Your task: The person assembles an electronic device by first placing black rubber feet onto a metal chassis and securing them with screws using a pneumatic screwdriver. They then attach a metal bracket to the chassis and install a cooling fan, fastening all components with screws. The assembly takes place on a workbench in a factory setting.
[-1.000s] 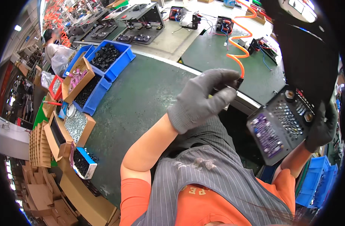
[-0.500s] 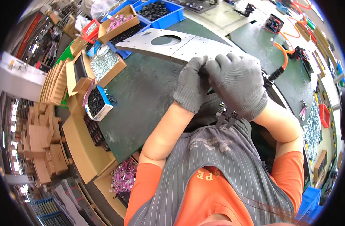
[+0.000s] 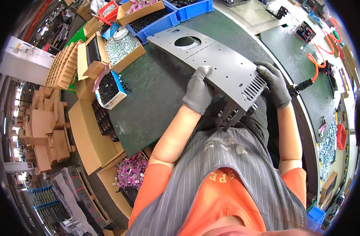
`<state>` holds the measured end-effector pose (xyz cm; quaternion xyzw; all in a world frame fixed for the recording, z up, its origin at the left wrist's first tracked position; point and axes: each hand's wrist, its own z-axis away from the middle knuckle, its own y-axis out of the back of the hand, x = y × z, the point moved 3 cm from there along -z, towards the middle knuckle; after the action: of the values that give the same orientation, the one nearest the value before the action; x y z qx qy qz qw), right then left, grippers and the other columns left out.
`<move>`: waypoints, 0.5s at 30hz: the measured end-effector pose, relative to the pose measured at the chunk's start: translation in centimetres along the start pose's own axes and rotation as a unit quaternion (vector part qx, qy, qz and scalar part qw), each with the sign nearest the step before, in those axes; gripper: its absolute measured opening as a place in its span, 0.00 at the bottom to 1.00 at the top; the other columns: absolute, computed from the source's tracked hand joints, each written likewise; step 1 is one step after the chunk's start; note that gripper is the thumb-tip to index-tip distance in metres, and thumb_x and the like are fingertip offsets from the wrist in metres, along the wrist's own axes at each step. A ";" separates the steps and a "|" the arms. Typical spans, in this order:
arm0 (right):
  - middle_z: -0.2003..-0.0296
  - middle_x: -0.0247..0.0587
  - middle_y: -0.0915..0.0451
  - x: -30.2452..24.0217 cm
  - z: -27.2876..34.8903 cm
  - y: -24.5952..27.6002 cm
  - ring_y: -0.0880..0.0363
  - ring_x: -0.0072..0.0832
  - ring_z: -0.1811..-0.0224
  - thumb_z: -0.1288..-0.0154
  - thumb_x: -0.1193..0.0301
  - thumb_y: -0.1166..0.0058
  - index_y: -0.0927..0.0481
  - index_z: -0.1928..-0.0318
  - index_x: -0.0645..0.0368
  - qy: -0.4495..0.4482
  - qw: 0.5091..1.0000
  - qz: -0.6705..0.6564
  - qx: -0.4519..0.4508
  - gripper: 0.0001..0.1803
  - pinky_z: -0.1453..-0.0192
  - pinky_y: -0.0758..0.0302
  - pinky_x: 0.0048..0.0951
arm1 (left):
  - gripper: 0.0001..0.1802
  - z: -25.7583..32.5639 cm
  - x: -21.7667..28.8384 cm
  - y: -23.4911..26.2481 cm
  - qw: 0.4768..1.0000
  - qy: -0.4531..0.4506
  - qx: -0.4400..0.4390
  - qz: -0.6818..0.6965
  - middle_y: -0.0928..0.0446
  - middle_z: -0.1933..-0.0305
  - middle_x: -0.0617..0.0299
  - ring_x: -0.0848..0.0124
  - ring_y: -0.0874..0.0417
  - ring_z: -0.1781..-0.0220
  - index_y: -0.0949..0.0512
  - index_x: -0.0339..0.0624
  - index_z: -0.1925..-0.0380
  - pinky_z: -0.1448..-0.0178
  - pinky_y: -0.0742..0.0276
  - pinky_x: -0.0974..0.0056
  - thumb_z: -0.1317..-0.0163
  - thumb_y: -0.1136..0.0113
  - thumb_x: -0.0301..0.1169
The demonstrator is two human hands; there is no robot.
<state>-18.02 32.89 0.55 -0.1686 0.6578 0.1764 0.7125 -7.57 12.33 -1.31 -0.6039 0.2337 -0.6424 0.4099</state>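
A long grey sheet-metal panel (image 3: 219, 59), with a round hole at its far end and a row of slots near me, lies across the green work surface toward my lap. My left hand (image 3: 198, 89), in a dark grey knit glove, grips the panel's left edge, thumb on top. Gloved the same way, my right hand (image 3: 274, 83) closes on its right edge beside the slots. The fingers of both hands partly vanish beneath the metal. Black bracket parts (image 3: 231, 114) hang under the near end, just above my apron.
Left on the green table (image 3: 148, 98) stand a carton of small silvery parts (image 3: 123, 49), a small box of black parts (image 3: 108, 88) and blue bins (image 3: 154, 25). A tool with a black grip (image 3: 303, 84) on an orange coiled hose lies at right. Purple-handled pieces (image 3: 130, 173) fill a carton below.
My right hand has moved off from beside the left to the panel's right edge. The panel's slotted near end has come into view, its top face turned more toward me.
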 end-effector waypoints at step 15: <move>0.57 0.44 0.20 3.5 -3.1 5.0 0.19 0.28 0.58 0.38 0.70 0.49 0.26 0.47 0.67 -0.020 0.969 -0.241 0.058 0.21 0.51 0.22 0.29 | 0.25 6.1 2.1 6.4 0.931 -0.109 0.126 -0.323 0.27 0.47 0.50 0.65 0.25 0.44 0.38 0.32 0.39 0.39 0.31 0.64 0.38 0.53 0.25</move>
<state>-22.85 35.88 -3.27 -0.2763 0.5927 -0.0356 0.7557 -0.01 8.23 -4.15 -0.6566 -0.1037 -0.6943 0.2758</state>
